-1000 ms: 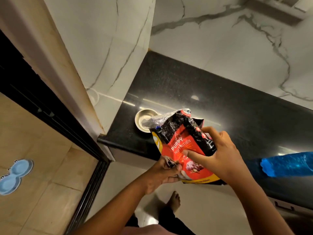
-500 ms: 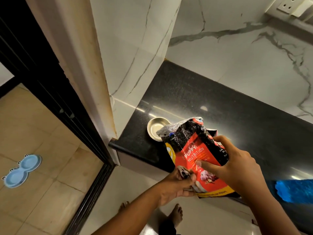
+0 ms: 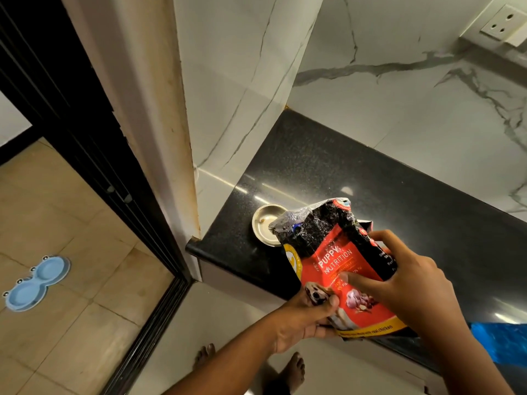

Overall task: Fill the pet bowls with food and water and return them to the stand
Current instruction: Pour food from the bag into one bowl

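A red and black puppy food bag [image 3: 333, 260] is tilted with its open silver mouth over a small steel bowl [image 3: 263, 223] on the black counter [image 3: 399, 195]. A few brown kibbles lie in the bowl. My left hand [image 3: 305, 317] grips the bag's bottom corner. My right hand [image 3: 399, 280] holds the bag's right side, thumb across the front. The blue double-bowl stand [image 3: 35, 283] lies on the tan floor at far left, with both its wells showing.
A blue plastic bottle [image 3: 499, 343] lies on the counter at the right edge. A marble pillar [image 3: 228, 109] and a black door frame [image 3: 85, 138] stand left of the counter. A wall socket [image 3: 499, 24] is at top right. My bare feet [image 3: 293, 369] are below.
The camera view has shifted so that the counter sits lower and further right. The bag stays tilted over the bowl in both hands, and a few kibbles now show in the bowl.
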A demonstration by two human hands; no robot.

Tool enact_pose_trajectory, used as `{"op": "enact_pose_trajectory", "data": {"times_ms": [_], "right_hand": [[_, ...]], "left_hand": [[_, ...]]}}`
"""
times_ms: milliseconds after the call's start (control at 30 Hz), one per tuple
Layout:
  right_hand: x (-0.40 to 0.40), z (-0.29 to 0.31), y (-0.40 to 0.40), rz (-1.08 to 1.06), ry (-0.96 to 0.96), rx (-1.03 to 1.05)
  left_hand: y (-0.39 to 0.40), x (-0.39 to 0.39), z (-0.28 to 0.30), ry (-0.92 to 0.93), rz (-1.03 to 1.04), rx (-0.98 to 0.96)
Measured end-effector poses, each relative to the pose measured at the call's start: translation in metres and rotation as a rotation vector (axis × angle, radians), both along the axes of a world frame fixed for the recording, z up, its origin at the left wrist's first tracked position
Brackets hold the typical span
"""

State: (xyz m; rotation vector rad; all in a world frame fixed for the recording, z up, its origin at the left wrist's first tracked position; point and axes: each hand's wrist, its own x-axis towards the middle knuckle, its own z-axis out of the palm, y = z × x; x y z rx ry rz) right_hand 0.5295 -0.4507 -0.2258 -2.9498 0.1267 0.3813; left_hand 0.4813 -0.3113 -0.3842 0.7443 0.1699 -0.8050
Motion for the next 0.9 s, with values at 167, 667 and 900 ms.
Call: {"op": "enact_pose_trajectory", "data": {"times_ms": [167,667,900], "right_hand": [[0.001,0.004,0.000,0.001,0.029,-0.018],[-0.001,0.007,-0.005,-0.013,0.007,0.033],[-0.001,0.006,-0.008,-0.020,-0.005,0.043]], "left_hand": [[-0.007,0.000,0.000,0.028,0.004,-0.031],[-0.014,0.001,0.000,0.014,0.003,-0.045],[-0.018,0.002,-0.001,0.013,0.012,-0.028]]}}
